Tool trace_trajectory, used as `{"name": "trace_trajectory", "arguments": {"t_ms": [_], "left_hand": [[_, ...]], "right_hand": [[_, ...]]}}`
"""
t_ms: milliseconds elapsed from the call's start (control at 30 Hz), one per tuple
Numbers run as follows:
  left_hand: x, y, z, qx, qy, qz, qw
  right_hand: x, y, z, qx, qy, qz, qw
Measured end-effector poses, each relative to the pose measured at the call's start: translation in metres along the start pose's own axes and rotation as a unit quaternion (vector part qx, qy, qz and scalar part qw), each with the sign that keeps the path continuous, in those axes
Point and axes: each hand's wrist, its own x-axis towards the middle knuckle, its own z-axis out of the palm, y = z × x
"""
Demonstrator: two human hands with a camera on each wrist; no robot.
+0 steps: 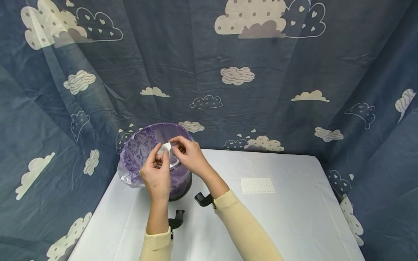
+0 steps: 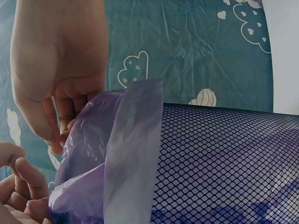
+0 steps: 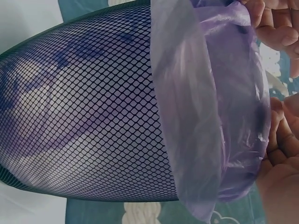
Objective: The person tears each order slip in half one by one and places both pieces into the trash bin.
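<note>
A small white piece of paper or wrapper [image 1: 165,147] is held up over the mouth of a bin. My left hand [image 1: 157,177] pinches it between thumb and forefinger from the left. At its right edge my right hand [image 1: 192,156] pinches with thumb and curled forefinger. Under both hands stands a black mesh wastebasket [image 2: 224,154], lined with a purple bag [image 1: 138,146] folded out over the rim. In the wrist views the bag hides the white piece; the left hand [image 2: 58,51] and right hand [image 3: 282,175] show just beyond the bag's edge.
The wastebasket stands at the back left of a white table [image 1: 294,217]. A white sheet with a grid of thin lines [image 1: 257,185] lies to the right. Behind hangs a dark blue curtain [image 1: 176,65] with cloud prints.
</note>
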Motion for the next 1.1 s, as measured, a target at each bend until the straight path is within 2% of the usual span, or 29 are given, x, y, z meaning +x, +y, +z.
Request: {"name": "trace_trajectory", "arguments": {"t_ms": [367,533,800,1100], "left_hand": [[0.001,0.004,0.002,0.0,0.003,0.001,1.0],[0.0,0.005,0.003,0.0,0.003,0.008,1.0],[-0.003,0.008,0.005,-0.027,-0.006,0.006,0.9996],[-0.01,0.012,0.01,-0.034,-0.015,0.016,0.9992]], "right_hand": [[-0.001,-0.001,-0.008,-0.005,0.02,-0.025,0.999],[-0.003,-0.001,-0.01,-0.004,0.03,-0.018,0.999],[-0.009,0.001,-0.017,0.005,0.036,-0.013,0.999],[-0.026,0.005,-0.037,0.011,0.069,-0.002,0.998]]}}
